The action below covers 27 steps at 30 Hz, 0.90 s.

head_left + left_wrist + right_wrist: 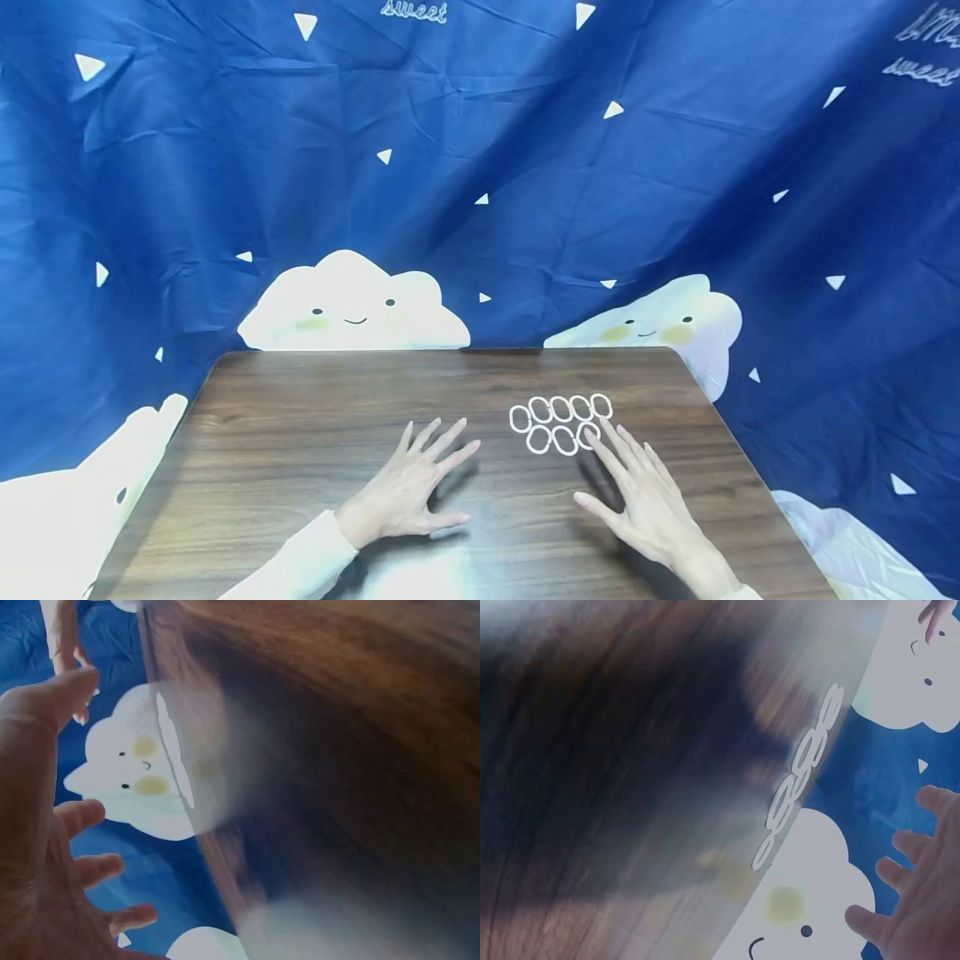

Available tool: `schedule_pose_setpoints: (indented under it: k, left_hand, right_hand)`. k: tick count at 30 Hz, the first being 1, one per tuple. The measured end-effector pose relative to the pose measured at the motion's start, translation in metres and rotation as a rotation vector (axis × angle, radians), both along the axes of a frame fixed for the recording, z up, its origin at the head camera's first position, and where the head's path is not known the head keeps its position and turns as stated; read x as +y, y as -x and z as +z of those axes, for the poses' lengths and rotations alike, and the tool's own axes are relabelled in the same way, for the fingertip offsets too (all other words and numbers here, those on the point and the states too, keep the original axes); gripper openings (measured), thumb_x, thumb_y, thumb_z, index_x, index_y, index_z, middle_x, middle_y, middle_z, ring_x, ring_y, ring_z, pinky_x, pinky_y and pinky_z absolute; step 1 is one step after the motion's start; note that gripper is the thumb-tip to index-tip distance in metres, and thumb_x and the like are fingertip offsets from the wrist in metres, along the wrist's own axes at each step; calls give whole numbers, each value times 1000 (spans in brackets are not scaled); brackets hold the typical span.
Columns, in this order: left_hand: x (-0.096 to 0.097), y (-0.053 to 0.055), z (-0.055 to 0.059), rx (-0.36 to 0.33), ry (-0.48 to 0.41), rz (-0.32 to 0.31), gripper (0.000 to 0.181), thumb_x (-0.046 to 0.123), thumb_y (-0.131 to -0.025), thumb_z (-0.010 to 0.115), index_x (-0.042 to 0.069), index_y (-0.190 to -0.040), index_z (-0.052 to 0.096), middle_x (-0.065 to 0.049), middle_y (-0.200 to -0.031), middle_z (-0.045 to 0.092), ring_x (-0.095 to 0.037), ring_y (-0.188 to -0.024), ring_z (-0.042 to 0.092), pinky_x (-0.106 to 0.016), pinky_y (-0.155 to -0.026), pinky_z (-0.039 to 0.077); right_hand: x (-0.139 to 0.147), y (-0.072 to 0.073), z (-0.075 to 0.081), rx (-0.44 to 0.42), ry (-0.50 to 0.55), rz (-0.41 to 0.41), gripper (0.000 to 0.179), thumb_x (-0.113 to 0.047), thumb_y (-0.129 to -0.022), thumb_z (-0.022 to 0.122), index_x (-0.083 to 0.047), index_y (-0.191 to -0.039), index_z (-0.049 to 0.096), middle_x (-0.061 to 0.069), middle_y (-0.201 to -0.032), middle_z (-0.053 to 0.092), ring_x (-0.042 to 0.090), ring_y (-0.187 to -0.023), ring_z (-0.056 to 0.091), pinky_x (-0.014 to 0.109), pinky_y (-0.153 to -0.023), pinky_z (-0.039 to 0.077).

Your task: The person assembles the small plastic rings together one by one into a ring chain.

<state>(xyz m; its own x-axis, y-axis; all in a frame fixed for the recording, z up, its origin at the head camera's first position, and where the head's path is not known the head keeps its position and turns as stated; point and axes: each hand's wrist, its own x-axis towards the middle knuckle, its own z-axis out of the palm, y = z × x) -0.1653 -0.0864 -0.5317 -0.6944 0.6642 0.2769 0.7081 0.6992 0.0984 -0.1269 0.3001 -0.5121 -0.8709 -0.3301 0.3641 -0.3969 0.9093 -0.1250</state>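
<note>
Both hands are spread over the brown wooden table [300, 417], fingers extended and palms down. The left hand [405, 496] is left of the middle, with a shadow under it and nothing in its grasp. Toward the right is the right hand [651, 504], also holding nothing. Its fingertips are nearest to several white oval rings [551, 410], which lie flat in two rows. In the head view, those fingertips overlap the lower right ring; whether they touch it I cannot tell. The right wrist view shows the rings side-on near the table's far edge.
A blue cloth [525, 108] with white triangles and smiling clouds hangs behind and beside the table. One printed cloud [352, 308] stands just above the table's far edge. Bright glare [416, 575] shows on the tabletop near the front.
</note>
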Motion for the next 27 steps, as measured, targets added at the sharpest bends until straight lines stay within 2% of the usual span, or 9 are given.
schedule_pose_setpoints:
  k: [2,4,6,11,14,16,20,27]
  left_hand:
    - [3,3,0,-17,-3,-17,99,75,-87,64,29,-166,26,-7,-176,17,-48,-151,38,-79,-113,36]
    - [6,6,-1,-26,-13,-31,94,70,-91,64,28,-166,26,-8,-175,21,-45,-149,43,-74,-115,39]
    - [10,9,-2,-24,-24,-43,88,63,-94,65,25,-165,29,-10,-173,28,-40,-145,49,-66,-116,43]
    - [18,19,-5,-43,-3,-30,77,52,-97,67,20,-161,38,-14,-163,45,-36,-136,59,-54,-111,53]
    - [24,24,-6,-48,-4,-8,71,49,-99,66,18,-158,43,-12,-156,53,-33,-129,64,-48,-100,60]
    - [28,27,-7,-35,-19,-1,66,47,-99,66,17,-155,48,-10,-146,60,-27,-119,68,-42,-91,63]
    - [36,31,-11,-7,-46,-2,57,43,-99,67,16,-148,55,-3,-126,67,-16,-101,67,-32,-79,62]
    - [52,39,-11,-42,-100,-10,47,40,-99,68,14,-138,63,-1,-116,69,-15,-95,67,-33,-81,62]
  right_hand:
    - [2,2,1,-17,20,-6,84,-62,-89,72,-25,-159,44,6,-170,36,33,-157,34,43,-136,8]
    - [4,6,1,-30,42,-7,82,-59,-89,73,-24,-158,45,6,-170,36,36,-155,36,55,-129,24]
    - [6,10,1,-38,59,-9,80,-57,-90,73,-23,-158,46,7,-169,37,39,-154,38,62,-120,34]
    - [10,20,-2,-33,94,-3,77,-52,-92,73,-20,-156,48,10,-167,41,42,-150,42,63,-117,35]
    - [12,25,-5,-36,116,-4,74,-51,-93,72,-20,-156,48,12,-166,43,42,-150,42,62,-119,34]
    - [14,28,-5,-34,130,-6,74,-51,-94,72,-20,-157,47,12,-164,45,42,-150,42,61,-119,35]
    - [16,35,-7,-28,147,5,76,-47,-93,74,-19,-158,45,14,-163,47,41,-149,44,60,-120,36]
    - [18,46,-13,-31,214,21,69,-31,-94,77,-13,-155,48,15,-154,55,41,-141,51,60,-116,40]
